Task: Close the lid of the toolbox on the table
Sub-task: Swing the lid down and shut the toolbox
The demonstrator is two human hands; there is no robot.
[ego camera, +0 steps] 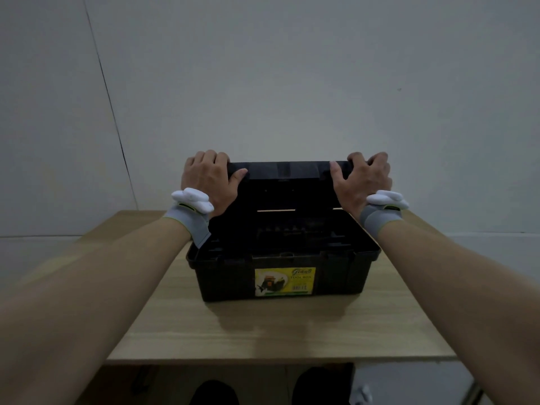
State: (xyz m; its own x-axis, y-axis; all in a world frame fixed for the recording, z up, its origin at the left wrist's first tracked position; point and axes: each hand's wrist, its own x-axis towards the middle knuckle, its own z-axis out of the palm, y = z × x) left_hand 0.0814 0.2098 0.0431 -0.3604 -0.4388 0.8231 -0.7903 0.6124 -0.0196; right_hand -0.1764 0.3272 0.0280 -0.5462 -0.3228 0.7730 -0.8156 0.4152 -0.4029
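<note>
The toolbox [282,276] stands mid-table [263,337], label toward the wearer; its lid [283,182] is raised, near upright on the rear hinge. The left hand [209,179] grips the lid's top left corner, thumb in front, fingers curled behind; the right hand [362,179] does the same at the right corner. Risks, as judged: thumbs on the inner face may be pinched when lid meets rim; uneven pull could twist the lid off its seat; a hard drop may shove the box; the contents are too dark to check for obstruction.
</note>
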